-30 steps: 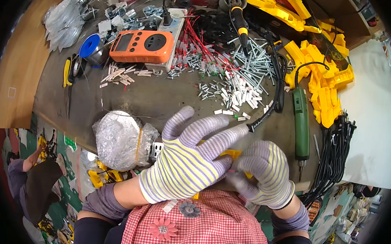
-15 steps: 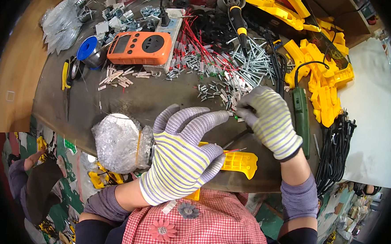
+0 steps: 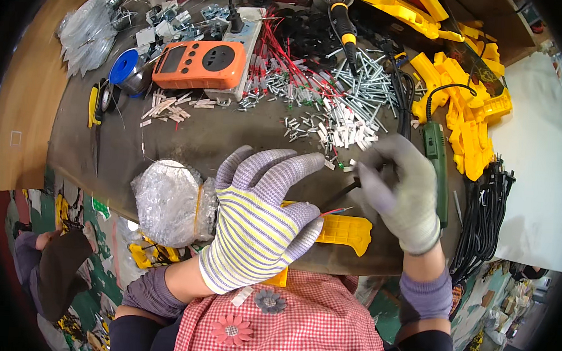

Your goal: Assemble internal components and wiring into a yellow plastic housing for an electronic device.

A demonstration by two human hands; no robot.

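Observation:
My left hand [image 3: 263,219], in a striped knit glove, is closed over a yellow plastic shell [image 3: 344,235] near the bench's front edge. Its upper fingers stretch forward while the thumb bends down. Thin coloured wires [image 3: 336,211] with bare tips stick out beside that thumb. To the right, my right hand [image 3: 402,194] is smeared by motion, its fingers curled. A black cord-like piece [image 3: 343,193] reaches toward its fingertips; whether they grip it cannot be made out. White sleeves [image 3: 347,131] lie heaped just beyond the hands.
A bubble-wrapped bundle [image 3: 168,204] sits left of my left hand. Farther back are an orange meter [image 3: 201,65], a solder spool [image 3: 131,72] and screws [image 3: 371,85]. Right lie a green tool [image 3: 435,171], yellow shells [image 3: 468,115] and black cables [image 3: 482,218]. Another person [image 3: 50,265] is lower left.
My right hand has moved right and slightly nearer, uncovering more white sleeves. My left hand stays almost in place on the yellow shell.

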